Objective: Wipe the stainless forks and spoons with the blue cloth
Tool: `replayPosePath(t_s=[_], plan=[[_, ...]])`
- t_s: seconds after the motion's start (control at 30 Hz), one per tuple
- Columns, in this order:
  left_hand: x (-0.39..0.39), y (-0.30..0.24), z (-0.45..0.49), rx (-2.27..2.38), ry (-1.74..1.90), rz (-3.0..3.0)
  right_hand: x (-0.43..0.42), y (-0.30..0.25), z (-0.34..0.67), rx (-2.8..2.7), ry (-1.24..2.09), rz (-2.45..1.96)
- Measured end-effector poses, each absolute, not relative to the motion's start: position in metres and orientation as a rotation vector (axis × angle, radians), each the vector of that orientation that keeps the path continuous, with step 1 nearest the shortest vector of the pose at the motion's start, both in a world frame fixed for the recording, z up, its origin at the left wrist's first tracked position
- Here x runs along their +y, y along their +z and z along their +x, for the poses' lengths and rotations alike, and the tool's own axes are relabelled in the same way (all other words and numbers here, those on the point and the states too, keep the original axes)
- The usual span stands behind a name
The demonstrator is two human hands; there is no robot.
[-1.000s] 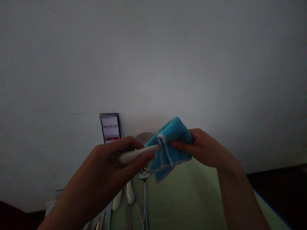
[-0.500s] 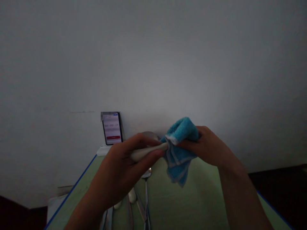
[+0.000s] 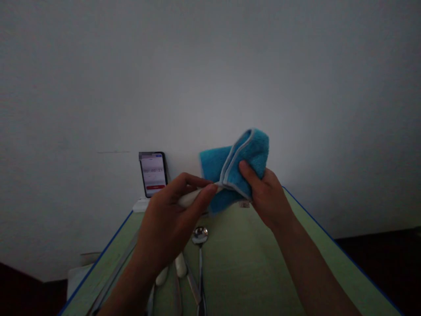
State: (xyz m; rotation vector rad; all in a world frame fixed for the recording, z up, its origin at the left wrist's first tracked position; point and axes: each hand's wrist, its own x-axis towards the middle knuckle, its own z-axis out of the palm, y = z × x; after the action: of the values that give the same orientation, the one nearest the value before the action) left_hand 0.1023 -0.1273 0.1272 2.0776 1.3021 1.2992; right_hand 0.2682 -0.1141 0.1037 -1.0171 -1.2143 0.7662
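My left hand is closed round the smooth white handle of a utensil, thumb along its top. The utensil's far end is hidden inside a folded blue towel with pale edging, so its kind does not show. Pinched in my right hand, the towel wraps over that end, thumb pressing on the fabric. Both hands are raised above the table. Below them lies a metal spoon, bowl towards the wall. Several other utensils lie beside it, including one with a white handle.
A phone showing a timer leans upright in a white stand at the table's back left. The green table has blue edges and meets a plain wall. Long metal strips lie along its left side.
My right hand has turned so its thumb faces me, and the towel is raised and folded over differently. My left hand still holds the white handle, slightly higher. The spoon's bowl is now uncovered.
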Motion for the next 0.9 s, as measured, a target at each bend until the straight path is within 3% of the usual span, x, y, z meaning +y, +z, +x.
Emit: replayPosePath(t_s=[0.13,0.3,0.53,0.73,0.9], plan=[[-0.125,0.135,0.091,1.302,1.211,2.200,-0.126,0.115,0.295,-1.682,0.901,-1.144],[-0.126,0.138,0.087,1.097,0.955,2.385,-0.135,0.123,0.308,-1.878,1.037,-1.141],[-0.130,0.134,0.092,1.154,1.109,2.214,-0.131,0.120,0.289,-1.645,0.748,-1.215],[-0.134,0.129,0.103,1.105,0.861,2.303,-0.118,0.108,0.275,-1.243,0.536,-1.191],[-0.132,0.126,0.104,1.158,0.829,2.308,-0.112,0.100,0.271,-1.169,0.572,-1.128]])
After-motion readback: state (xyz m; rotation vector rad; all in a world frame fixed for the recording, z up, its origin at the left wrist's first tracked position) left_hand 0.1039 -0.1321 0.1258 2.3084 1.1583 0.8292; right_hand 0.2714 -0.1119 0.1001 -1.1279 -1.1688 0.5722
